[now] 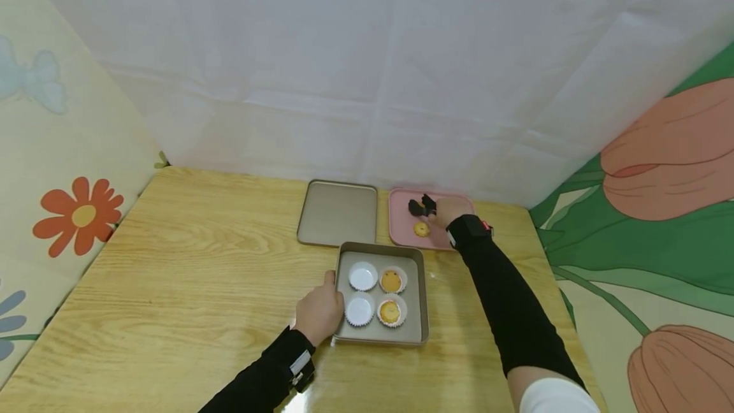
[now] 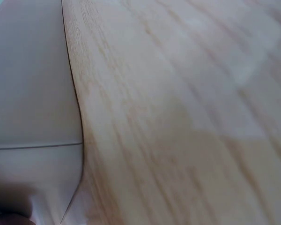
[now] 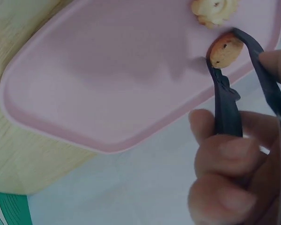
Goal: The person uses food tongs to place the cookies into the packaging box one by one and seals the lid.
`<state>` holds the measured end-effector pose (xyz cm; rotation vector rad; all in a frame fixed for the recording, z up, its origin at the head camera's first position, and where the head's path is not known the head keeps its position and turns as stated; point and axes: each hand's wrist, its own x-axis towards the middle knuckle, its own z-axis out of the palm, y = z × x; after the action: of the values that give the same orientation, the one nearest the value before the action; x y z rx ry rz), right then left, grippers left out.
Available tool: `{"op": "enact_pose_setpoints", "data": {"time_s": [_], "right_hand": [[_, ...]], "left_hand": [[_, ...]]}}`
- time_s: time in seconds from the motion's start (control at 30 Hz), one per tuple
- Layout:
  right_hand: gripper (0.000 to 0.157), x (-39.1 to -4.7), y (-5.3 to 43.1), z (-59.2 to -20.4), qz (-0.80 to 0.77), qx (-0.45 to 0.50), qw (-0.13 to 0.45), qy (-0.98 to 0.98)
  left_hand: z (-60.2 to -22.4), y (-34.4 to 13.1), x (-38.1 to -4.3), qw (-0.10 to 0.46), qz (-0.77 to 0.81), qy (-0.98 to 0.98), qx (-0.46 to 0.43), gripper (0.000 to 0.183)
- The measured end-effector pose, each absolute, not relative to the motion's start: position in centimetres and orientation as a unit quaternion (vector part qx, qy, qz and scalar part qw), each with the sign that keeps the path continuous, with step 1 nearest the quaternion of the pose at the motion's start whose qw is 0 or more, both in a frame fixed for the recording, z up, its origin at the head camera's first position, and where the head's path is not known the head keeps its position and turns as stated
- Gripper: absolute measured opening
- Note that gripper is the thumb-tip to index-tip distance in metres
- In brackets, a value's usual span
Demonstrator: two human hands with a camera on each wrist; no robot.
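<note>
My right hand holds black tongs over the pink tray. Between the tong tips, in the right wrist view, is a round golden cookie tipped on its side. A flower-edged cookie lies beside it on the tray. At the left side of a square baking pan, my left hand grips the wall, thumb by the rim. Inside the pan stand two white paper cups on the left without cookies; on the right, two cups hold a round cookie and a flower-edged one.
A flat metal tray lies behind the pan, left of the pink tray. The wooden table meets a white cloth backdrop at the back. Flower-printed panels stand at both sides.
</note>
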<state>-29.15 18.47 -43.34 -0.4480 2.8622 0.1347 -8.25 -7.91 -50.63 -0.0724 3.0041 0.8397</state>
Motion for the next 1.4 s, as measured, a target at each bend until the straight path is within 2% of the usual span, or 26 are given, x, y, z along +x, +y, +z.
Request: {"op": "enact_pose_setpoints", "data": {"time_s": [0.2, 0.47, 0.73, 0.9, 1.13, 1.27, 1.4], "right_hand": [[0.028, -29.1, 18.8, -42.8, 0.033, -0.162, 0.130, 0.978], [0.025, -28.6, 19.8, -43.2, 0.012, -0.190, 0.079, 0.978], [0.017, -26.9, 20.2, -41.8, -0.075, -0.186, 0.059, 0.978], [0.031, -24.5, 19.9, -40.6, -0.079, -0.213, 0.007, 0.974], [0.051, -19.6, 17.9, -39.7, -0.025, -0.303, -0.073, 0.950], [0.050, -17.0, 16.5, -40.5, -0.010, -0.345, -0.081, 0.935], [0.051, -15.1, 15.3, -41.5, -0.003, -0.362, -0.055, 0.930]], "left_hand": [[-50.7, -7.7, -8.1, 0.019, 0.274, 0.961, -0.027, 0.040], [-50.7, -7.4, -8.0, 0.027, 0.276, 0.960, -0.026, 0.041], [-51.0, -7.6, -8.0, 0.020, 0.273, 0.962, -0.022, 0.040], [-51.1, -7.9, -8.1, 0.020, 0.267, 0.963, -0.025, 0.040], [-50.7, -8.2, -8.4, 0.018, 0.270, 0.962, -0.018, 0.040], [-50.7, -8.2, -8.5, 0.025, 0.272, 0.962, -0.020, 0.042], [-50.7, -8.1, -8.6, 0.030, 0.270, 0.962, -0.023, 0.041]]}}
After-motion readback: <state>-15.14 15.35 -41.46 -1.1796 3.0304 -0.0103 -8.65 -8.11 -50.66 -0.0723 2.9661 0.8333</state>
